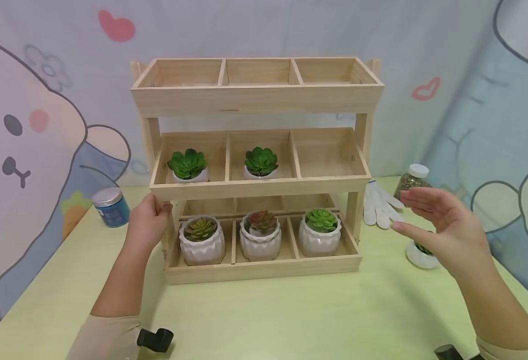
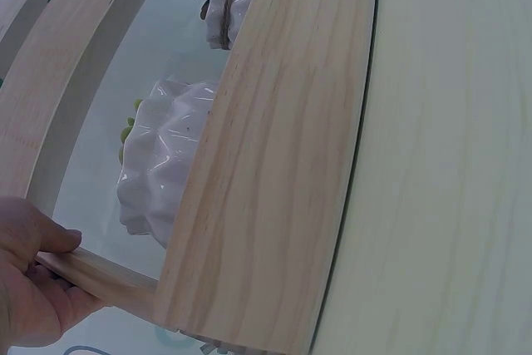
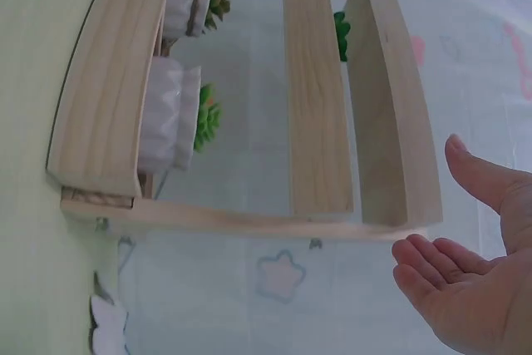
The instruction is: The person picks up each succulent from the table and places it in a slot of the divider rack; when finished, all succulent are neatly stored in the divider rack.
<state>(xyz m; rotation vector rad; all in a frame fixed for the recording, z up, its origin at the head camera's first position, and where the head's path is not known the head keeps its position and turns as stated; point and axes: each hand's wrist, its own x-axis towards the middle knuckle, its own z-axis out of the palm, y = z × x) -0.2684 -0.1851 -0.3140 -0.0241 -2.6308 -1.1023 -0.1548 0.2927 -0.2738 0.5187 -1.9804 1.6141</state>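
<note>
A three-tier wooden plant shelf [image 1: 254, 102] stands on the table. My left hand [image 1: 148, 220] grips its left side post [image 2: 108, 278] below the middle tier, thumb on one side and fingers curled round the other. Off the shelf's right side, my right hand [image 1: 448, 235] is in the air with fingers spread from the thumb, holding nothing. The middle tier holds two green succulents [image 1: 187, 164] in white pots, in its left and centre compartments. Three white-potted succulents [image 1: 202, 250] fill the front compartments of the bottom tier. The top tier's visible compartments hold nothing.
A blue jar [image 1: 112, 209] with a silver lid stands left of the shelf. To the right lie white gloves [image 1: 378, 206], a white-lidded jar [image 1: 411, 181] of grains and another white-potted succulent [image 1: 420, 257], partly behind my right hand. A printed cloth [image 1: 254, 30] hangs behind.
</note>
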